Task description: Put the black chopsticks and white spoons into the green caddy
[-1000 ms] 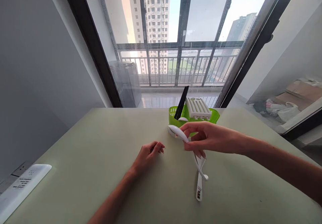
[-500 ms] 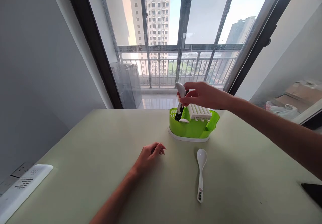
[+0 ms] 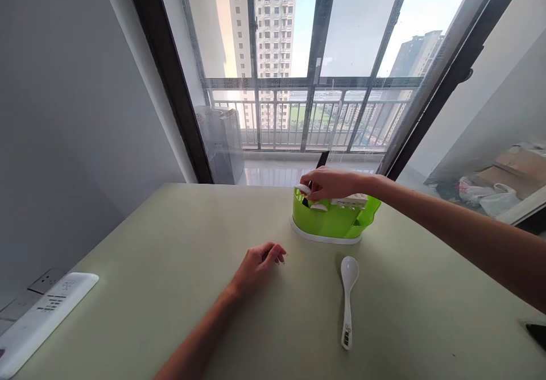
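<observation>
Right now my right hand (image 3: 330, 184) sits over the left end of the green holder (image 3: 335, 219), fingers curled around the bowl of a white spoon (image 3: 303, 189) that I am lowering handle-first into it, beside a black stick (image 3: 321, 160) and another white spoon bowl (image 3: 318, 207). It looks like the placing step, with the spoon partly in and my grip not yet loosened. A second white spoon (image 3: 347, 297) lies flat on the table (image 3: 140, 289), just in front of the holder. My left hand (image 3: 258, 263) rests on the table, loosely curled and holding nothing. Next I judge the fingers need to release gently.
</observation>
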A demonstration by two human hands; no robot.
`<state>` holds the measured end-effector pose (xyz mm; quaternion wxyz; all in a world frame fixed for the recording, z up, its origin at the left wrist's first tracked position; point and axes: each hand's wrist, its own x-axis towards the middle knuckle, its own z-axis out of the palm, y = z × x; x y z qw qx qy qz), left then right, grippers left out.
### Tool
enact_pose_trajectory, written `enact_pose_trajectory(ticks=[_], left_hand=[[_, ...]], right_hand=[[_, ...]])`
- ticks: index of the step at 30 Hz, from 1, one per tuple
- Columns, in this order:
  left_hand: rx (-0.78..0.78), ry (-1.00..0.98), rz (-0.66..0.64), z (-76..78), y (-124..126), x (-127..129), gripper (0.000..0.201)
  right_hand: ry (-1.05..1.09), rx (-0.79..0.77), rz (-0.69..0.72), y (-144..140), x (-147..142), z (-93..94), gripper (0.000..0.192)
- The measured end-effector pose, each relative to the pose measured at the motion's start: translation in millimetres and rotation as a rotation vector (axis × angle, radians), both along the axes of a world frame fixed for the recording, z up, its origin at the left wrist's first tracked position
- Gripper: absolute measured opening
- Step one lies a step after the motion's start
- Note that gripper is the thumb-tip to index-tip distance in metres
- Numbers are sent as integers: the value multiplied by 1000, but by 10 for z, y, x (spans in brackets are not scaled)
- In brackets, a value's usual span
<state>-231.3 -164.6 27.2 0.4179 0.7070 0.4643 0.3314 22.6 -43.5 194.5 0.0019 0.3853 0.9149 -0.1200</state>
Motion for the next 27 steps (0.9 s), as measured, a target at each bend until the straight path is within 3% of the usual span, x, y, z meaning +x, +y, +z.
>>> enact_pose_trajectory(ticks=[7,18,27], left_hand=[[-2,-21,-12,2,-2,-5,45],[-16,-9,-1,11,-3,-10,45],[-20,-17,-2,25,1,-10,44]], right_hand=[[-186,-68,32,82,-149,-24,25],[-274,-92,87,258,-173,-136,28],[-287,-144,102,242,-190,-77,32]])
